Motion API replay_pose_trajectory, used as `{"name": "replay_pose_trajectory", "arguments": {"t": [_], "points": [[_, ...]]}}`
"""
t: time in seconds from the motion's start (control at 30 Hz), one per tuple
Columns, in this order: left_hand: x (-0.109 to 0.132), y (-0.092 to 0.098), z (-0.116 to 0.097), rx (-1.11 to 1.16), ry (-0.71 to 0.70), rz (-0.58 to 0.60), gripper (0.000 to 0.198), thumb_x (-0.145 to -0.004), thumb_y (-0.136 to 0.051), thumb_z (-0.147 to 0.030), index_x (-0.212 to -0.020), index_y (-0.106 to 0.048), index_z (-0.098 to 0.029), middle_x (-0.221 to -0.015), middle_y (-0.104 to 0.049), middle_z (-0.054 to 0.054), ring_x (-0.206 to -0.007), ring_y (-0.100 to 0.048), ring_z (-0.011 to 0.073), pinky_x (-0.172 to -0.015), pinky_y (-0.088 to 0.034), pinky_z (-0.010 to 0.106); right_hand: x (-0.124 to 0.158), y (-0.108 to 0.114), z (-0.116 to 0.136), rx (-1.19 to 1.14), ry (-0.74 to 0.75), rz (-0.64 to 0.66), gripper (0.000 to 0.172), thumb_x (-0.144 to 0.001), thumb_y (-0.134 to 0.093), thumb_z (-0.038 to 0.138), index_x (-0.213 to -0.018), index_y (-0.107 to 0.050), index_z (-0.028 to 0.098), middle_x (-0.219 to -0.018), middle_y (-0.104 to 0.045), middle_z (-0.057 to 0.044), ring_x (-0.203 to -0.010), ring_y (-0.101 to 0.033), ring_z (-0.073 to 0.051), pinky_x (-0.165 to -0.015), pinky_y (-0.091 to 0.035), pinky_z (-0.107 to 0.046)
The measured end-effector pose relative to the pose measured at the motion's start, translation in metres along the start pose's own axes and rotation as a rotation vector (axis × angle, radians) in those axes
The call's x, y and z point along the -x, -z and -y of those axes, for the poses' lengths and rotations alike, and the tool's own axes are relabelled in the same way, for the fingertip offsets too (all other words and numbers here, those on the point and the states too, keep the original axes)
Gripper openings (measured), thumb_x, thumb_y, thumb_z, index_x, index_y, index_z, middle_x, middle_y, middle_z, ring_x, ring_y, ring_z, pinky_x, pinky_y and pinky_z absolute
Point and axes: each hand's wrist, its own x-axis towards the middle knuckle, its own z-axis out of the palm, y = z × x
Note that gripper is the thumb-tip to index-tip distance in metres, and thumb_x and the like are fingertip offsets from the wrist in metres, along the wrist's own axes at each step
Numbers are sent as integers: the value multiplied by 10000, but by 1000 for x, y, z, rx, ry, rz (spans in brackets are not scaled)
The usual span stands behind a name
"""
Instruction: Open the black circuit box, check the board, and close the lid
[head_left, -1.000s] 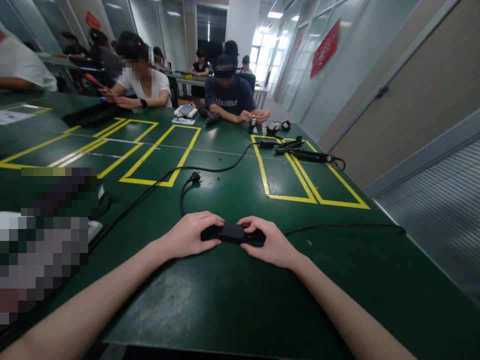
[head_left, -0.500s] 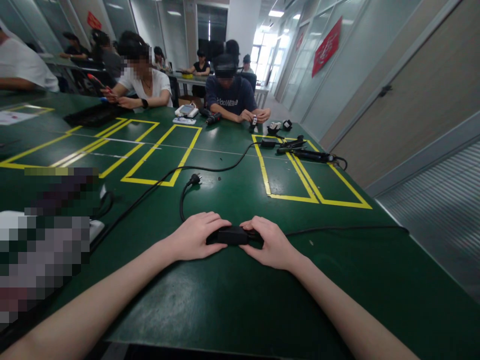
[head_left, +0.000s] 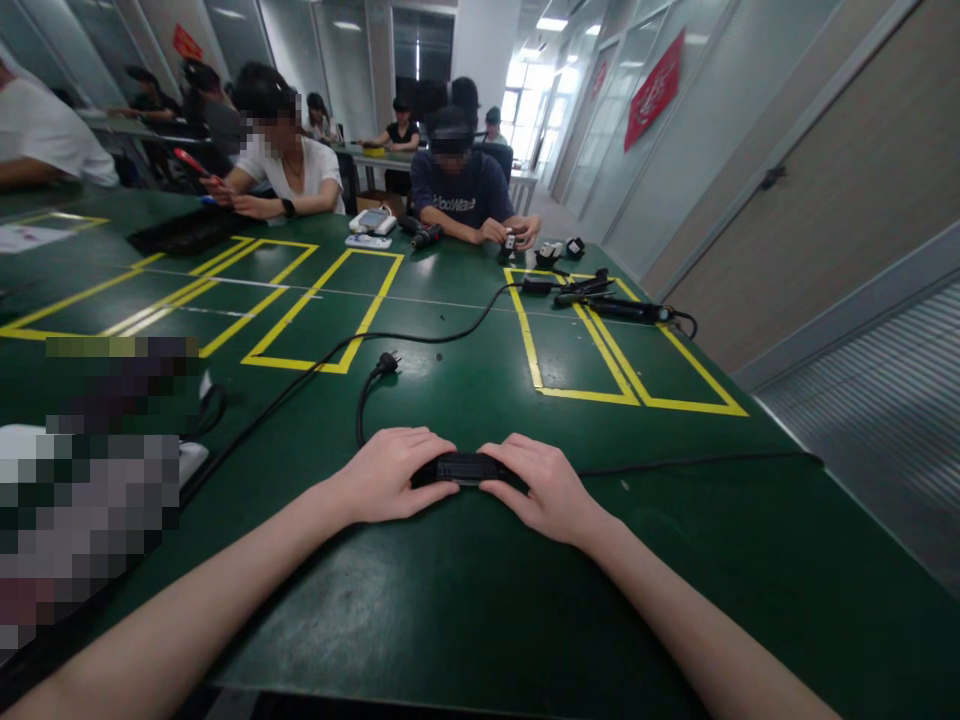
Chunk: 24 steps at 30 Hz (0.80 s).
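Observation:
A black power adapter lies lengthwise between my hands near the front of the green table. Its left end is gripped between the thumb and fingers of my left hand. My right hand pinches the other end in the same way. From behind my left hand a short black cord curves up to a plug with metal prongs. A thin black cable runs from my right hand across to the table's right edge. My palms partly hide the adapter's ends.
Yellow tape outlines mark the table. Another black cable crosses it to black tools at the far right. A power drill lies near a co-worker in a dark shirt. Blurred-out items fill the left edge.
The adapter has been turned about its length, so a ridged or marked face now shows in place of a plain one. Both hands stay in nearly the same place.

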Motion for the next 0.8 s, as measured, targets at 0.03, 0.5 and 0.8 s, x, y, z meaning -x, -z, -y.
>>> {"name": "replay_pose_trajectory", "arguments": {"t": [0.03, 0.5, 0.8], "points": [[0, 1, -1, 5, 6, 11, 294, -1015, -569, -448, -1089, -654, -175, -937, -721, 60, -850, -684, 202, -756, -508, 297, 0, 0, 0, -2, -7, 12, 195, -1004, -610, 330, -1145, -681, 217, -919, -735, -75, -807, -669, -226, -724, -549, -339], [0, -1, -3, -72, -64, 33, 329, -1048, -504, -463, -1034, -664, -176, -877, -712, 46, -758, -664, 186, -675, -469, 285, 2, 1, 0, -111, -56, 80, 215, -945, -681, 309, -1136, -652, 215, -1027, -752, -71, -896, -710, -226, -780, -561, -343], [-3, 0, -7, -341, -257, -44, 375, -1065, -457, -458, -1092, -664, -145, -900, -730, 89, -780, -637, 209, -675, -461, 332, 4, 2, 11, -600, -372, 230, 316, -866, -770, 407, -1034, -584, 214, -925, -667, 1, -675, -599, -116, -561, -471, -205]]}}
